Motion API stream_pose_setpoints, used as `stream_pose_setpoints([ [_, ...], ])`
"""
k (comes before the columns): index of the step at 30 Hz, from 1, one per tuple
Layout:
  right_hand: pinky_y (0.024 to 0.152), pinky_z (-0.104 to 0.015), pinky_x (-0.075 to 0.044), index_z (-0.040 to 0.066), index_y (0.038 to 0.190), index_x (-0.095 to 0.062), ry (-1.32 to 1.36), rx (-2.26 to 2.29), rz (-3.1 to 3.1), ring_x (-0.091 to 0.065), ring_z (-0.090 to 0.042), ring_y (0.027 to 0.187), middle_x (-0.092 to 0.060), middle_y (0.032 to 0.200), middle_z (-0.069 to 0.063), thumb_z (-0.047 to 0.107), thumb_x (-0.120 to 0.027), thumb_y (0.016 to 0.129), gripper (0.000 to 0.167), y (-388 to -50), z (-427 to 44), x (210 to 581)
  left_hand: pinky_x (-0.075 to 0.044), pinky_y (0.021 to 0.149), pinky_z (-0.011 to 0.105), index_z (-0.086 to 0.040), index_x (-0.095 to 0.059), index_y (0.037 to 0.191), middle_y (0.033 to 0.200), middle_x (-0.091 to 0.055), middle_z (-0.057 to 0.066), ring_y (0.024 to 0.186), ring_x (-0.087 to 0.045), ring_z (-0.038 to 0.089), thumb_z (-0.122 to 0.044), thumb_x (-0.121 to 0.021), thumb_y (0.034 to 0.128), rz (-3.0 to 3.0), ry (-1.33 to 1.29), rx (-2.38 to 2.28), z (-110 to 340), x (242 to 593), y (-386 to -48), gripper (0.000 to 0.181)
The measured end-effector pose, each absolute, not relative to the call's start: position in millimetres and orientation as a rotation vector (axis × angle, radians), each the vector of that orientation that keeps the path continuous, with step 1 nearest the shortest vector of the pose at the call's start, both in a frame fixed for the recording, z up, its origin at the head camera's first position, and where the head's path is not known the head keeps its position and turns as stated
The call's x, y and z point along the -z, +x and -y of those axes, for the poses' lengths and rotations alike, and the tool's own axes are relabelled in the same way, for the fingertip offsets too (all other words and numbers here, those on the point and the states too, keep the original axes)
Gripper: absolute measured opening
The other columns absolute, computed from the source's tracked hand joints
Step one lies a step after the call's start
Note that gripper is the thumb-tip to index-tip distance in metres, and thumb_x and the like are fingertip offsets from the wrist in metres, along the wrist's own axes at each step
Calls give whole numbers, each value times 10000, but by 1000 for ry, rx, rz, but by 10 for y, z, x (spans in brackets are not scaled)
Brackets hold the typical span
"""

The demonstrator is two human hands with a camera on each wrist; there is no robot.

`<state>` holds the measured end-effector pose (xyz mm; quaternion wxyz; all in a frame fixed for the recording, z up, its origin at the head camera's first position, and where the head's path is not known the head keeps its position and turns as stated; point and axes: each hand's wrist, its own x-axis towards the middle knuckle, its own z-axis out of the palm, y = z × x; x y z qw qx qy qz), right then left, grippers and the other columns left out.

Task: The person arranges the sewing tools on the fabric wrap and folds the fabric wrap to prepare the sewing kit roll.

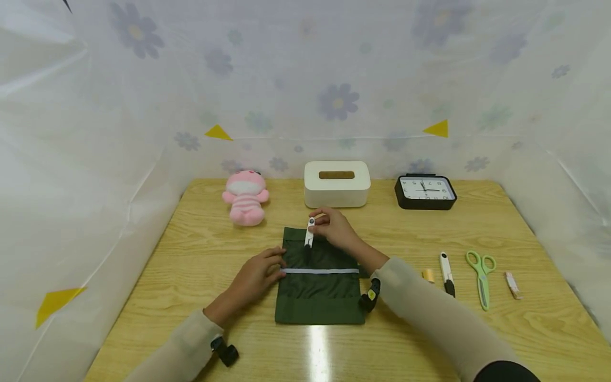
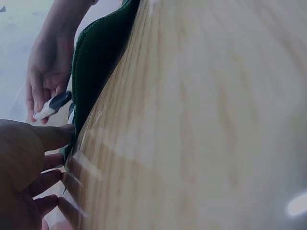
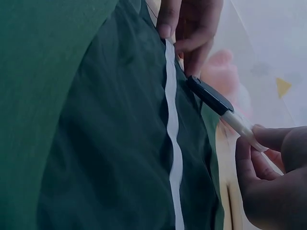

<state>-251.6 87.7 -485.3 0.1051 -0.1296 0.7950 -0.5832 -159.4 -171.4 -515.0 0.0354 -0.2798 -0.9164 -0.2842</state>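
A dark green cloth pouch (image 1: pixel 320 310) with a white elastic band (image 1: pixel 320 271) across it lies unfolded on the table. My right hand (image 1: pixel 334 229) pinches the white end of a white-and-black utility knife (image 1: pixel 309 233) between thumb and fingers. The knife's black end (image 3: pixel 209 95) points down over the cloth, above the band. At the pouch's left edge rests my left hand (image 1: pixel 259 273), fingers spread, its thumb (image 2: pixel 55 137) touching the cloth near the band's end.
Right of the pouch lie a small yellowish piece (image 1: pixel 428 275), a second utility knife (image 1: pixel 446 273), green scissors (image 1: pixel 482 278) and a small pale object (image 1: pixel 513 285). Behind stand a pink plush toy (image 1: pixel 246 199), a white tissue box (image 1: pixel 337 184) and a black clock (image 1: pixel 426 192).
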Motion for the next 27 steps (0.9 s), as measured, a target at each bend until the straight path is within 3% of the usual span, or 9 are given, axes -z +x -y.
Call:
stream_pose_setpoints([
  [9,755,-358,-581,-1,1258,-652,-359,1713,-2399,-707,-223,889,-731,1045,-145,82,-763,937,350,-2503,-563,4927,-505,1044,459,-201,-716,961,1393,-651,51,1339,-580,263,-186,-798,918,2814,-829,894,1699,5139,-1587,93],
  [17,800,-404,-582,53,1235,-670,-381,1662,-2423,-716,-244,953,-729,1087,-119,126,-770,942,317,-2443,-456,5020,-509,1035,464,-191,-693,926,1381,-661,53,1333,-585,267,-169,-808,906,2803,-830,900,1686,5123,-1583,119],
  [27,815,-358,-574,70,1209,-720,-505,1487,-2563,-708,-201,951,-738,1101,-77,165,-794,927,307,-2346,-414,5054,-498,1047,478,-164,-704,944,1378,-665,69,1325,-592,278,-154,-812,900,2816,-795,924,1678,5099,-1569,117],
])
